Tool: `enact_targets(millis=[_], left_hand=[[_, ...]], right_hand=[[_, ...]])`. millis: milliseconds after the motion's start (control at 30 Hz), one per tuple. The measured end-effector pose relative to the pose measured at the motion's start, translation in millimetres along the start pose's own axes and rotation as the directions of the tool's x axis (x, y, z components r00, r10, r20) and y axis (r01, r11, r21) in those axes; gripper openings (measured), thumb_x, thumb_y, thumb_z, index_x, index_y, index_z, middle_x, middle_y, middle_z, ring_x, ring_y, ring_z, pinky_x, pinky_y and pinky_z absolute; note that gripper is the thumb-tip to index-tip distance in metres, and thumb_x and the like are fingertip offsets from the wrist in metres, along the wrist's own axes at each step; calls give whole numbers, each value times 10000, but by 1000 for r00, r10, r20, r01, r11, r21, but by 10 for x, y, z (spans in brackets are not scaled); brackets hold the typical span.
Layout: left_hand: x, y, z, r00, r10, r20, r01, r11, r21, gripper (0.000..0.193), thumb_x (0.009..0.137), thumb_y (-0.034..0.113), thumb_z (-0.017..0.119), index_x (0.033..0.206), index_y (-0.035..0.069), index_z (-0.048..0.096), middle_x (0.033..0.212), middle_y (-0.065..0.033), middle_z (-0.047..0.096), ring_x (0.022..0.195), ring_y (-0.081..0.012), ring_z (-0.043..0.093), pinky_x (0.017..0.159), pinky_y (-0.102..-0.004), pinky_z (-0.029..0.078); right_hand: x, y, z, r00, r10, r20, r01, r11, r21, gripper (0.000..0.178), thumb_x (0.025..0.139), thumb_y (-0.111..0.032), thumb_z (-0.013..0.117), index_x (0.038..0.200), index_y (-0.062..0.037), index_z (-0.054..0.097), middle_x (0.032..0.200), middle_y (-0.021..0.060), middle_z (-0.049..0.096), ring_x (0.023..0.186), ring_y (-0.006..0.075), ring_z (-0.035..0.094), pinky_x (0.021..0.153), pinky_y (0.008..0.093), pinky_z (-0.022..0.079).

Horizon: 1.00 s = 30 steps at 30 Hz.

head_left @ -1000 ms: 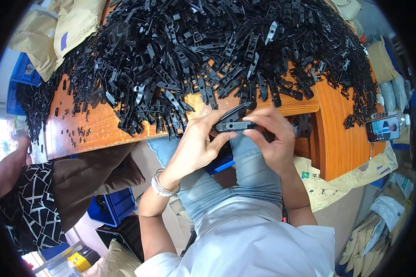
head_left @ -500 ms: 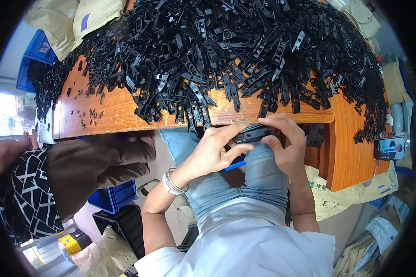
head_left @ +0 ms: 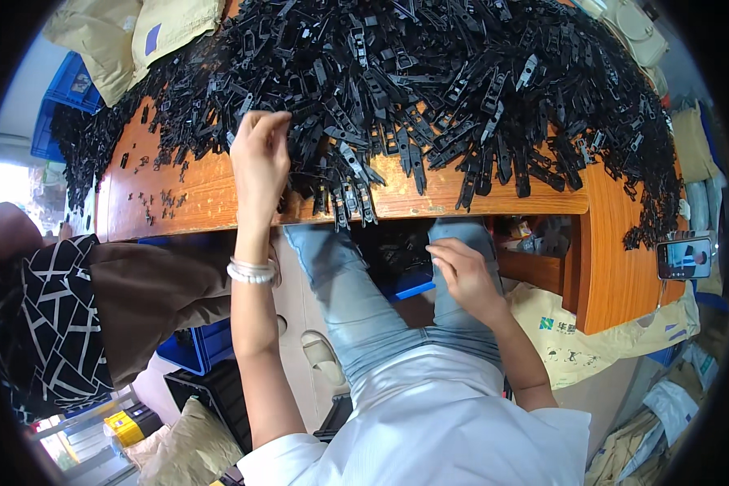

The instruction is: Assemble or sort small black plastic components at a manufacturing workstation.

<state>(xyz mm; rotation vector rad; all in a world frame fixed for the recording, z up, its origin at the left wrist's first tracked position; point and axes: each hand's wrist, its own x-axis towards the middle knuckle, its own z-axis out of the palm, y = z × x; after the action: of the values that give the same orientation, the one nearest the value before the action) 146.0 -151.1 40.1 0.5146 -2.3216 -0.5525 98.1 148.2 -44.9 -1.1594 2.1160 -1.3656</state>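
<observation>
At nine o'clock sits one other person (head_left: 73, 324), seen only as a brown sleeve and a black cloth with white lines. Two blue crates (head_left: 65, 89) stand at ten o'clock, beside two tan padded bags (head_left: 138, 32). Small black bits (head_left: 158, 198) lie scattered on the orange wooden table (head_left: 211, 198), smooth and glossy. The left hand (head_left: 259, 158), one white bead bracelet (head_left: 251, 271) on its wrist, reaches toward twelve o'clock into the edge of the pile of black plastic clips (head_left: 429, 89); its fingers curl down among the clips, but whether they grip one cannot be told. The clips are long, flat and slotted, too many to count, heaped across the whole tabletop. The right hand (head_left: 462, 275) rests at the centre over a denim knee, fingers loosely bent, holding nothing visible. One phone (head_left: 687, 257) lies at three o'clock.
</observation>
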Motion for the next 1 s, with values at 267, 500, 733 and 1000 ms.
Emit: enact_targets(millis=[267, 500, 733, 1000], left_hand=[[452, -26, 122, 920, -257, 297, 75, 858, 509, 233, 708, 241, 673, 729, 12, 636, 798, -154, 613, 772, -317, 597, 672, -382, 470], [383, -52, 153, 946, -122, 302, -22, 901, 434, 218, 713, 201, 663, 866, 48, 641, 772, -118, 611, 719, -278, 607, 630, -343, 471], [401, 40, 294, 916, 117, 383, -345, 719, 604, 120, 717, 136, 606, 764, 26, 604, 871, -157, 551, 732, -300, 597, 620, -379, 487], [527, -20, 383, 861, 158, 483, -474, 594, 650, 52, 682, 71, 570, 676, 19, 570, 868, -146, 568, 713, -295, 598, 584, -380, 482]], right_hand=[[-16, -71, -187, 1000, 25, -15, -25, 1000, -4, 163, 764, 5, 573, 924, 33, 589, 938, 139, 590, 855, 274, 580, 749, 309, 456], [-64, -25, -355, 994, 68, -82, -66, 998, 21, 148, 755, 13, 584, 901, 31, 599, 899, 124, 604, 827, 239, 591, 728, 292, 460], [-94, -63, -419, 985, 70, -159, -67, 997, 29, 138, 756, 13, 583, 892, 31, 604, 883, 124, 606, 819, 239, 591, 729, 292, 460], [-98, -76, -719, 909, 203, -364, -176, 979, 106, 131, 781, 11, 555, 897, 30, 613, 762, 96, 594, 619, 134, 554, 577, 234, 428]])
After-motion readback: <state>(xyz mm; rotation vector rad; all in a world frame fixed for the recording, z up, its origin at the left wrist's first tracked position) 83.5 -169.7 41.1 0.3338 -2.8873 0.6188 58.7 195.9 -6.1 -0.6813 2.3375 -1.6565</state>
